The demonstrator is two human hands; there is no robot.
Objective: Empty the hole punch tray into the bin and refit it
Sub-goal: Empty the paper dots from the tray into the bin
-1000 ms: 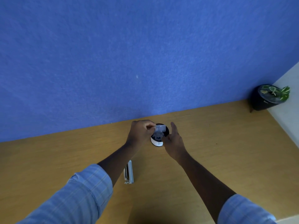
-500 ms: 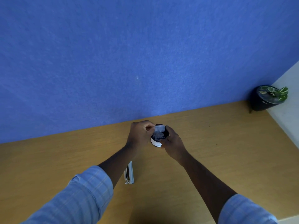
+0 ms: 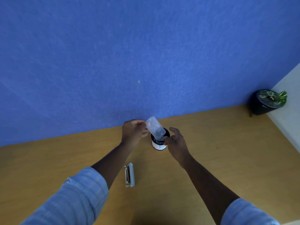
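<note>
My left hand (image 3: pixel 134 131) holds a clear plastic hole punch tray (image 3: pixel 155 127) by its far end, tilted over a small white bin with a dark lining (image 3: pixel 158 143). The tray's lower end hangs just above the bin's mouth. Pale scraps lie inside the bin. My right hand (image 3: pixel 177 141) rests against the bin's right side, thumb and fingers touching its rim and wall. The grey hole punch (image 3: pixel 130 174) lies on the wooden desk (image 3: pixel 219 159), nearer to me, between my forearms.
A blue partition wall (image 3: pixel 146 54) rises just behind the bin. A black pot with a green-and-white plant (image 3: pixel 266 102) stands in the far right corner beside a white wall (image 3: pixel 290 101).
My left hand has lifted the tray higher and turned it, so its flat face now shows above the bin. My right hand has slipped slightly down the bin's side.
</note>
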